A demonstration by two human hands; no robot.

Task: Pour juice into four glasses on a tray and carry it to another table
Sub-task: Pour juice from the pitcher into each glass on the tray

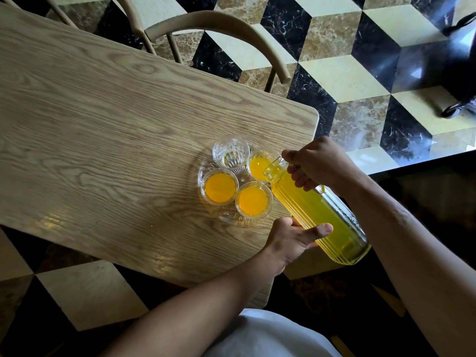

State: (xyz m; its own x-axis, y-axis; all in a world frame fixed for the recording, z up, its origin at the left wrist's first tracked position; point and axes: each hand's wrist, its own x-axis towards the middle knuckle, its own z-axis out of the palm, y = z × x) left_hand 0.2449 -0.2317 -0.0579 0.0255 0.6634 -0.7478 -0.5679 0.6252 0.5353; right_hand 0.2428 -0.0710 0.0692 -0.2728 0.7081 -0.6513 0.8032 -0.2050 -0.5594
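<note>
head view: on the wooden table [103, 119], a clear tray [206, 168] carries 4 glasses, 3 with juice, the far glass [231, 151] empty. the tilted pitcher [322, 212] has its mouth over the tray's right glass [260, 164]. right hand [319, 164] grips its handle; left hand [296, 240] cups its underside.

Both forearms are bare from elbow to wrist, with no sleeves in view and nothing worn at the wrists. The left hand [288, 242] and right hand [320, 164] are bare too, without rings. A white garment [268, 336] covers the torso below
</note>
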